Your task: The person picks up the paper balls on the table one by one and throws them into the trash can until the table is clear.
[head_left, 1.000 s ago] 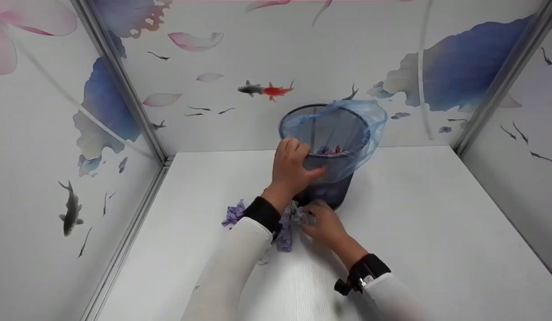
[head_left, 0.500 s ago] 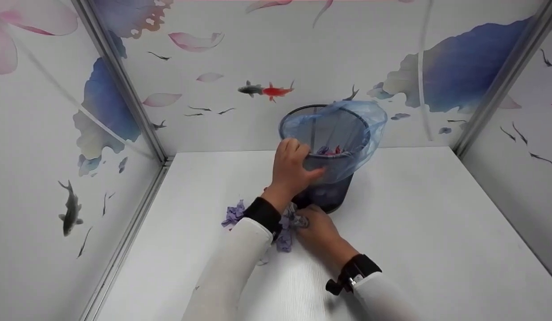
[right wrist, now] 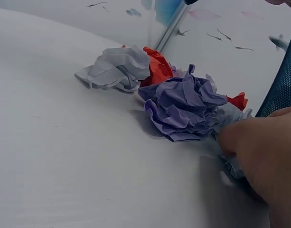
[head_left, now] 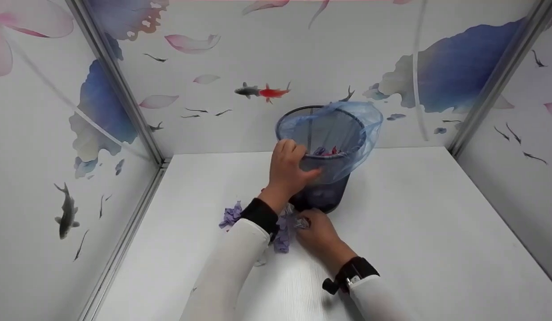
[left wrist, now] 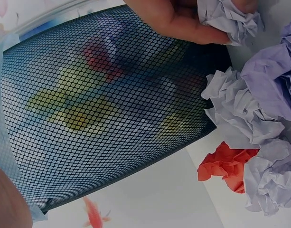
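Note:
A black mesh wastebasket (head_left: 325, 194) lined with a blue plastic bag (head_left: 368, 133) stands near the back wall. My left hand (head_left: 288, 167) grips its rim at the near left side. Beside the basket's base, my right hand (head_left: 319, 232) pinches a crumpled white paper ball (left wrist: 229, 20), seen between its fingers in the left wrist view. A purple paper ball (right wrist: 183, 107) lies just left of that hand. Another white paper ball (left wrist: 240, 111) touches the basket's bottom edge, with a red one (left wrist: 226, 166) near it. Through the mesh, coloured crumpled papers show blurred inside.
Farther left on the white table (head_left: 427, 240) lies another purple paper ball (head_left: 231, 215), partly behind the left wrist. A white ball (right wrist: 117, 70) sits at the near end of the pile. Printed wall panels (head_left: 204, 129) enclose the back and sides.
My right hand has moved slightly left and closed its fingers round the white paper ball by the basket's base. The left hand keeps its hold on the rim. The head view has shifted a little.

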Motion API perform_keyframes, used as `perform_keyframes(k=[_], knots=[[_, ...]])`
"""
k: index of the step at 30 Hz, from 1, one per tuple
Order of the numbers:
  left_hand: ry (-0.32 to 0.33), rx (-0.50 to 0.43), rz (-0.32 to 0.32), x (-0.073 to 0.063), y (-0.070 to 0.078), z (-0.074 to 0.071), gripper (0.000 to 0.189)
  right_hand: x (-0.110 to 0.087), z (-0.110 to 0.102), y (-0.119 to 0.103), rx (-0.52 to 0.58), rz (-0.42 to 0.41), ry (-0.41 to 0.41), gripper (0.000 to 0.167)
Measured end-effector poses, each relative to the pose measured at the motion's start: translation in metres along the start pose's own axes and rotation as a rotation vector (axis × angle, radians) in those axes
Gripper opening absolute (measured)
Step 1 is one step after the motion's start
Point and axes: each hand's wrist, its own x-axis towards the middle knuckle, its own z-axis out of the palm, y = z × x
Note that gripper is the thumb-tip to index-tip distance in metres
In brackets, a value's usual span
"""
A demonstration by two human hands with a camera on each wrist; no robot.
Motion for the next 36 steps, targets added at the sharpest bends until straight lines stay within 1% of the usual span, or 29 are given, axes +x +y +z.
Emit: perform_keyframes(k=[7, 14, 22, 25, 29, 31, 36], knots=[[-0.001, 0.003, -0.002, -0.001, -0.002, 0.000, 0.059, -0.001, -0.001, 0.005, 0.027, -0.009, 0.006, 0.017], [-0.007, -0.001, -0.009, -0.001, -0.001, -0.002, 0.060, -0.001, -0.004, 0.005, 0.067, 0.005, -0.016, 0.016], [-0.031, 0.004, -0.021, 0.000, 0.001, -0.002, 0.058, -0.001, -0.009, 0.007, 0.105, 0.015, -0.020, 0.014], [-0.017, 0.023, -0.009, 0.001, 0.000, -0.002, 0.058, -0.001, -0.009, 0.007, 0.125, 0.026, -0.019, 0.016], [0.000, 0.040, 0.004, 0.001, -0.002, -0.001, 0.058, -0.001, -0.009, 0.008, 0.120, 0.001, -0.003, 0.018], [-0.002, 0.045, 0.002, 0.001, -0.002, 0.000, 0.057, -0.001, -0.010, 0.009, 0.106, -0.017, 0.002, 0.018], [-0.018, 0.032, -0.008, 0.000, 0.000, -0.001, 0.057, -0.003, -0.012, 0.009, 0.094, -0.033, -0.034, 0.015]])
